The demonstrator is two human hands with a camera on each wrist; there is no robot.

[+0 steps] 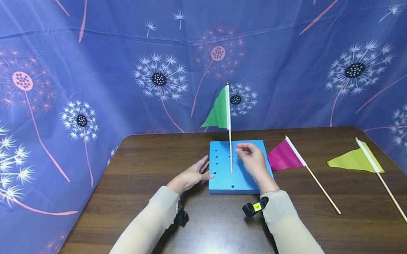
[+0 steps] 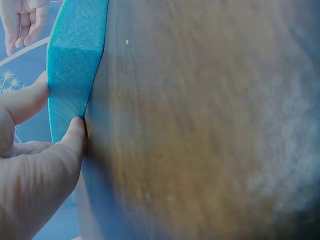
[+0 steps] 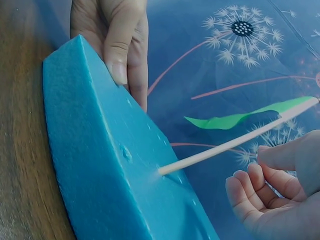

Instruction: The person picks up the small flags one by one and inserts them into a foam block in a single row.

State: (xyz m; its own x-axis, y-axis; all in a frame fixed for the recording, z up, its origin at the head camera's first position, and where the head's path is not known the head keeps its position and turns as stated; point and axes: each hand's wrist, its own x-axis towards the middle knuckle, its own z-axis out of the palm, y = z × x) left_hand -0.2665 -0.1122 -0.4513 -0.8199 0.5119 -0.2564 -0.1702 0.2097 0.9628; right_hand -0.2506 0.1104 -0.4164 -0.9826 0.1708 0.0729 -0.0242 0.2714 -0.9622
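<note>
A blue block (image 1: 222, 183) with several holes in its top lies on the table. In one hole, the stick of a green flag (image 1: 220, 111) stands upright. My left hand (image 1: 193, 175) rests against the block's left side, thumb and fingers touching its edge in the left wrist view. Over the block's right part is my right hand (image 1: 253, 161), close beside the stick (image 3: 215, 151). Its fingers (image 3: 250, 192) are loosely bent and hold nothing; in the right wrist view they show apart from the stick.
To the right of the block a magenta flag (image 1: 285, 155) lies on the wooden table (image 1: 138, 168). Farther right lies a yellow-green flag (image 1: 353, 163). A blue cloth (image 1: 120, 69) with dandelion prints hangs behind and around the table.
</note>
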